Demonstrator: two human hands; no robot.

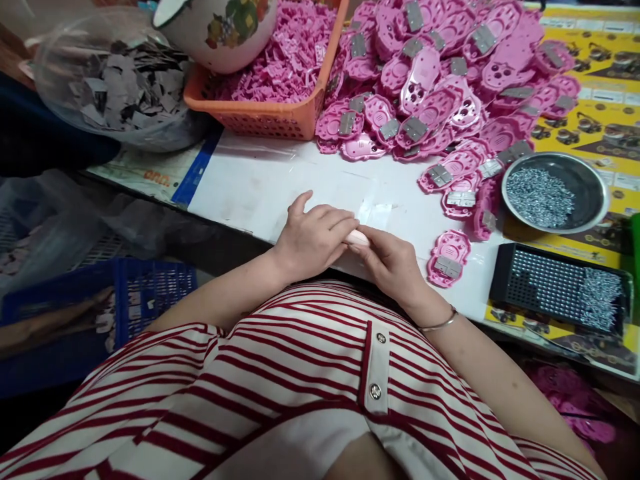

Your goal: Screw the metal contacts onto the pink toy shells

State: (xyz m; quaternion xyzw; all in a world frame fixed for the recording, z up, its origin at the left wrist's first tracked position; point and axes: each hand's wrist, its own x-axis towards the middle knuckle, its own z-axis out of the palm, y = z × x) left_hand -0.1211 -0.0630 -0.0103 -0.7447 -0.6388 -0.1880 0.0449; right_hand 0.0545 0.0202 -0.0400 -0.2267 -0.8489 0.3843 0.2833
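Note:
At the table's front edge, my left hand (pixel 316 240) and my right hand (pixel 390 259) meet around a small, pale pink rounded piece (pixel 358 238). Most of it is hidden by my fingers, so its kind does not show. The left fingers lie bent over it with the thumb sticking out, and the right thumb and fingers pinch its other end. To the right of my right hand lies a single pink plastic casing half (pixel 449 259) with a grey metal plate on it. A large pile of similar pink casings (pixel 425 80) covers the back of the table.
An orange basket (pixel 270 119) holds small pink parts, with a floral enamel bowl (pixel 225 33) on top. Left stands a clear tub (pixel 60 100) of grey plates. Right are a metal bowl (pixel 593 190) of screws and a black screw tray (pixel 505 273). Another person's arm (pixel 55 317) shows lower left.

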